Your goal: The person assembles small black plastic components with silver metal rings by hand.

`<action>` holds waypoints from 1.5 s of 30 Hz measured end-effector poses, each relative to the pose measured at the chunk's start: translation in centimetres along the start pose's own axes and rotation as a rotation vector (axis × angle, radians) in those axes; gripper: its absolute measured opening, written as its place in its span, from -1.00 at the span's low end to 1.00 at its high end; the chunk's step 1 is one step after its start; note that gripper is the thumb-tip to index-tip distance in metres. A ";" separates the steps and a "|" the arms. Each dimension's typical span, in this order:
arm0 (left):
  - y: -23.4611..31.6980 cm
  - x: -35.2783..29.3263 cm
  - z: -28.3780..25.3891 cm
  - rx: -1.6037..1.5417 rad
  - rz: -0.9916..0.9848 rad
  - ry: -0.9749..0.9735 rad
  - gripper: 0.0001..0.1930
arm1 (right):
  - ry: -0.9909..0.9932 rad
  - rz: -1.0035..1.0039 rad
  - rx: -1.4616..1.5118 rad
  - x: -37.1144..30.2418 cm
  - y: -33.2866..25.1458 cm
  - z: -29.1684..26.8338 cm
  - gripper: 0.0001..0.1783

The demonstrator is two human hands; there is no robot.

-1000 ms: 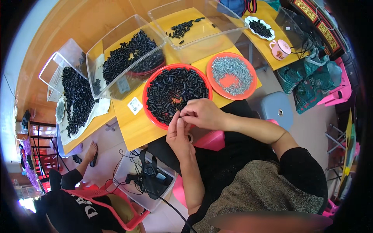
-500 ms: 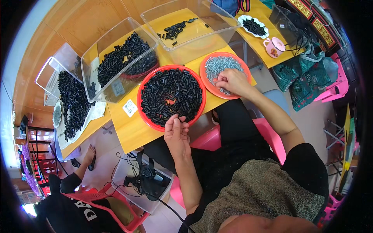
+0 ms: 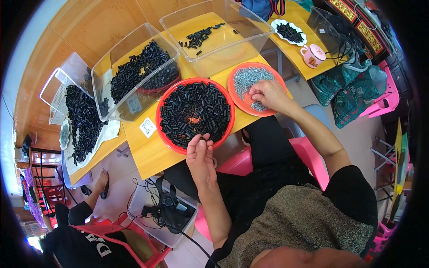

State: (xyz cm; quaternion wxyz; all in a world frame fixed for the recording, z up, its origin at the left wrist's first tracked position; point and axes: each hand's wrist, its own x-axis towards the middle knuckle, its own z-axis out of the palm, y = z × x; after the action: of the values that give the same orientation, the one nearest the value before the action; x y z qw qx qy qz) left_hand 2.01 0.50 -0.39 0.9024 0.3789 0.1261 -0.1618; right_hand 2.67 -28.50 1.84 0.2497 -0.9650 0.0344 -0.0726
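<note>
In front of me stands a red basin (image 3: 232, 117) full of small black cylindrical pieces (image 3: 195, 102). At its near rim, my left hand (image 3: 201, 158) is closed in a pinch, palm turned up, with a dark small black piece showing at the fingertips. Beside the basin on the right lies an orange-red plate (image 3: 233, 91) heaped with small silver screws (image 3: 252, 79). My right hand (image 3: 270, 94) is over the plate's near part, thumb and fingers pinched together among the screws. Whatever sits between those fingers is too small to make out.
Clear plastic bins (image 3: 134, 117) (image 3: 214, 67) with black pieces stand behind the basin. More black pieces (image 3: 82, 125) spread on white cloth at left. A white plate (image 3: 302, 41) and pink mug (image 3: 314, 56) occupy the right table. Another person (image 3: 89, 243) sits at lower left.
My left hand stays at the basin's near rim, its fingertips a little closer together. The right hand stays pinched over the screws. The whole view has shifted slightly.
</note>
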 end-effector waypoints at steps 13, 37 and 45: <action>0.1 -0.2 -0.3 -0.040 -0.023 -0.070 -0.75 | -0.060 -0.009 0.348 -0.1 -4.7 -0.5 -0.92; 0.7 -1.5 1.7 0.339 0.209 0.013 -0.80 | -0.296 -0.201 0.595 -0.7 -14.6 0.5 -0.79; 0.5 -1.4 1.3 0.281 0.141 -0.021 -0.79 | -0.298 -0.187 0.624 -0.9 -14.4 0.6 -0.80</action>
State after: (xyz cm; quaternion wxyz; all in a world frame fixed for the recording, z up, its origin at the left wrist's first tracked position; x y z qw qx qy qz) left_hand 1.08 0.18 1.32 0.8508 0.5077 0.0657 -0.1181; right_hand 2.34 -15.55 8.17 0.5270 -0.8412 -0.1146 0.0394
